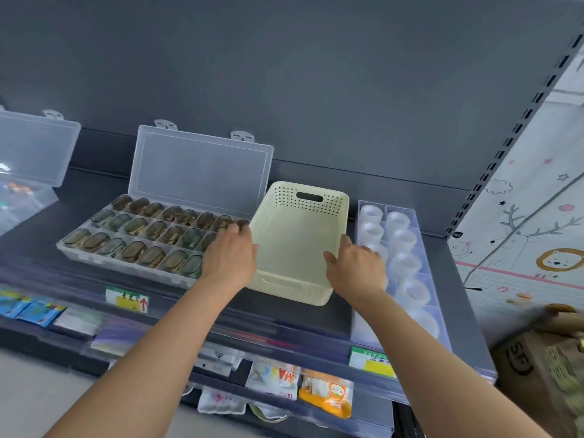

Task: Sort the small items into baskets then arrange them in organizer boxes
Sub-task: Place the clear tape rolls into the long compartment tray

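An empty cream perforated basket [300,235] stands on the dark shelf, between two organizer boxes. My left hand [229,252] grips its left side, thumb on the rim and fingers outside. My right hand [357,265] grips its right side, thumb inside the rim. To the left, a clear organizer box [94,252] with its lid raised holds several brown and green oval items [136,226] in compartments. On the right, a clear open box [420,235] is filled with white translucent rolls [399,221].
Another clear box [34,153] with a raised lid sits at far left. Price tags [126,298] line the shelf's front edge. Mask packets [325,396] hang below. A cardboard box [537,368] stands at lower right, beside a cartoon-printed mat [521,248].
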Available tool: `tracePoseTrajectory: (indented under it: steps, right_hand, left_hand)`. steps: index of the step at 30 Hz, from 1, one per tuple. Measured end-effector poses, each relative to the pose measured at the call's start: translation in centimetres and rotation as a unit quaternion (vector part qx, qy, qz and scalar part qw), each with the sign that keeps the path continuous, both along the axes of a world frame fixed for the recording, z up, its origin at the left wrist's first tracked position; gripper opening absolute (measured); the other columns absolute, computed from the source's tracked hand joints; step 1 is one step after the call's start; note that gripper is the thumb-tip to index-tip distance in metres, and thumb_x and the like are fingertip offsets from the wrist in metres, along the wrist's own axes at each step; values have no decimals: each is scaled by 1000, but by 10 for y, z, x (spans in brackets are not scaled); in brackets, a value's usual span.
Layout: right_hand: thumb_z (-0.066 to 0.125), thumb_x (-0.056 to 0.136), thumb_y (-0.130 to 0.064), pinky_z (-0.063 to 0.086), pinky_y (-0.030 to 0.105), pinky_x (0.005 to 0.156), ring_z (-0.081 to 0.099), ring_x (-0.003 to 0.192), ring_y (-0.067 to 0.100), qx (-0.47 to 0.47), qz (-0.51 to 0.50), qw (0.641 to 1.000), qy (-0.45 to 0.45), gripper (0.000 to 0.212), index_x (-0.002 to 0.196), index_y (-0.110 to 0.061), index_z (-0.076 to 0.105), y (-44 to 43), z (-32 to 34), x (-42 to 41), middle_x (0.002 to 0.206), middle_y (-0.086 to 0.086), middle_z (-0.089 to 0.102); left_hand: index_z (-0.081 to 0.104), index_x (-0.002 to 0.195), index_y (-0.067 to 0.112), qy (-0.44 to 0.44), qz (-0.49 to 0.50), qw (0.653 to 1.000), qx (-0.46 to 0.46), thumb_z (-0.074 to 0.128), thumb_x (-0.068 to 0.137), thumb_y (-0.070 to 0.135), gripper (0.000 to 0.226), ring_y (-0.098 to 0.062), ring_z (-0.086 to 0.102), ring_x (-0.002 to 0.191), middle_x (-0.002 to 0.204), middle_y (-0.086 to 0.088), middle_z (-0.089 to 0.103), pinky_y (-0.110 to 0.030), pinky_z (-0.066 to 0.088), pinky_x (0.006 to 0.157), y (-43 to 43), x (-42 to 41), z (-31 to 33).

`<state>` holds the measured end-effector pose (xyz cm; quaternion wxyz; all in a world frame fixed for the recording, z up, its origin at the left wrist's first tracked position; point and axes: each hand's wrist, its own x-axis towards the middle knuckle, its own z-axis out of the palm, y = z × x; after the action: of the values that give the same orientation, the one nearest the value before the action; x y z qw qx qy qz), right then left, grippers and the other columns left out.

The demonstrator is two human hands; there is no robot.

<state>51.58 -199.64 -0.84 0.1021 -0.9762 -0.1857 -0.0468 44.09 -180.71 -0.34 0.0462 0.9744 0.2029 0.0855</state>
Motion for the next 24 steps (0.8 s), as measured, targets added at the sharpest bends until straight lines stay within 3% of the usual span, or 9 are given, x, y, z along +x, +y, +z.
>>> tracePoseTrajectory:
  steps: [3,7,10,17,20,24]
  right_hand:
    - [41,97,-27,37,34,68,60,94,34,48,-49,997,32,24,111,-9,44,10,-2,-1,100,12,66]
    - [41,94,-17,36,32,60,53,77,33,105,-70,991,34,15,105,-9,48,12,-6,-3,88,12,63]
    - [41,90,-14,37,32,56,47,68,31,145,-82,986,24,6,85,-15,40,8,-8,-7,69,3,50]
    - [44,88,-10,38,37,52,40,57,30,213,-48,975,-45,11,84,-20,42,-10,8,-27,54,-4,37]
    - [45,87,-6,36,34,50,39,54,29,225,-12,972,-72,13,94,-17,51,-9,21,-37,51,-4,37]
    - [45,84,-5,30,33,47,32,49,23,257,56,962,-77,19,81,-23,43,4,37,-56,48,-3,34]
  left_hand:
    - [52,120,6,-4,-7,998,-56,37,102,27,32,-25,55,94,115,-11,52,-31,39,67,17,8,-4]
    - [60,99,10,-32,-11,993,-111,35,102,19,26,-19,53,77,100,-5,55,-34,45,66,32,11,-9]
    - [61,106,12,-72,-37,986,-143,36,101,17,26,-15,50,78,95,1,53,-28,37,64,31,8,-8]
    - [61,121,13,-174,-73,959,-211,38,101,14,30,-14,54,86,102,1,56,-31,48,77,20,-19,9]
    - [61,122,13,-201,-59,954,-212,40,101,13,30,-12,53,82,101,1,57,-20,42,65,19,-41,19]
    - [62,122,16,-237,-13,945,-224,42,100,13,30,-12,56,82,101,-1,59,-17,42,66,24,-81,26]
